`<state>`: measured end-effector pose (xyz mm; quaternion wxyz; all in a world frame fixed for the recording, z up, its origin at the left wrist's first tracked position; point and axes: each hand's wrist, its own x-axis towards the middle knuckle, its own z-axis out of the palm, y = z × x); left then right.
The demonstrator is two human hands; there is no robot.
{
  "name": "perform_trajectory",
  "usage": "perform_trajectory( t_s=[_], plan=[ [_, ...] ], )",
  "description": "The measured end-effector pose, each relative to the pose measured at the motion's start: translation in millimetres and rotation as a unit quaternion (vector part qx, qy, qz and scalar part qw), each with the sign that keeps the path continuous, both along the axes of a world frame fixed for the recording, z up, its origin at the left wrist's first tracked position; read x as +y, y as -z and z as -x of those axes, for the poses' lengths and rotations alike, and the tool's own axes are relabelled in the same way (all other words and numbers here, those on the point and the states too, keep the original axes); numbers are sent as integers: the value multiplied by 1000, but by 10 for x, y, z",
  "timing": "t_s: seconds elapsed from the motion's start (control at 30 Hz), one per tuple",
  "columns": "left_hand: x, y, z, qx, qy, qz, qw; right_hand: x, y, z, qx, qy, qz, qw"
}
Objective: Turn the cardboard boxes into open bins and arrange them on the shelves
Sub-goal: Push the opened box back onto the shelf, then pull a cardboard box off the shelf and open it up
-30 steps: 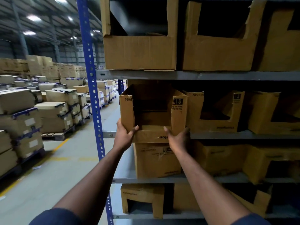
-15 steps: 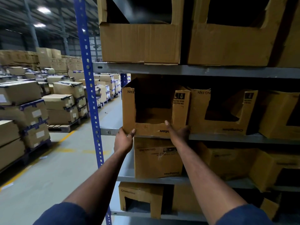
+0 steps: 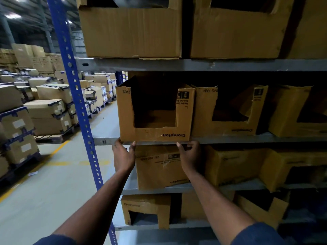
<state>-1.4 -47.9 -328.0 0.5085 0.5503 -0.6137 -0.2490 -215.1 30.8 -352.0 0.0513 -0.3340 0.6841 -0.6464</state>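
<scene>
Far left, stacked cartons [image 3: 47, 112] sit on pallets across the warehouse floor [image 3: 53, 183]. Next comes the blue upright [image 3: 77, 96] of the rack, punched with holes. Just right of it, the left hand [image 3: 123, 154] reaches up under the front left corner of the bin [image 3: 154, 112], fingers loosely spread with the tips at the shelf [image 3: 230, 139] edge below the bin's base; it is not closed around anything, and I cannot tell whether the tips touch the cardboard. That bin stands upright on the shelf at its left end, its front cut into a U-shaped opening, printing upside down along the lower lip. The right hand [image 3: 190, 157] sits under the front right corner, also open and gripping nothing, thumb pointing up toward the lip. Directly right, touching or nearly touching, stands a 2nd cut bin [image 3: 226, 112], then a 3rd [image 3: 297, 112]. More bins fill the shelf above and the 2 shelves below. Dark sleeves show at the bottom edge.
</scene>
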Motion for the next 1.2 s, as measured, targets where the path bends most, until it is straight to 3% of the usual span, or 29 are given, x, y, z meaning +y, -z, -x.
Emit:
perform_trajectory(
  t_s=[0.23,0.33,0.47,0.53,0.73,0.9,1.2],
  plan=[
    [-57,263,74,38,27,-52,998,-151,233,220,-79,-32,-160,983],
    [-156,422,76,-5,97,-131,987,-216,275,306,-88,-14,-196,977],
    [-215,603,85,5,209,-209,955,-171,281,371,-149,-127,-217,956],
    [-237,711,98,14,231,-217,948,-147,325,406,-157,-136,-218,954],
    [-160,873,156,37,214,-202,955,-146,409,411,-151,-107,-179,966],
    [23,925,55,63,191,-196,960,-116,818,550,-127,-92,-224,962],
    [803,1234,-304,145,153,-165,964,973,772,-51,-177,-145,-163,960]
  ],
)
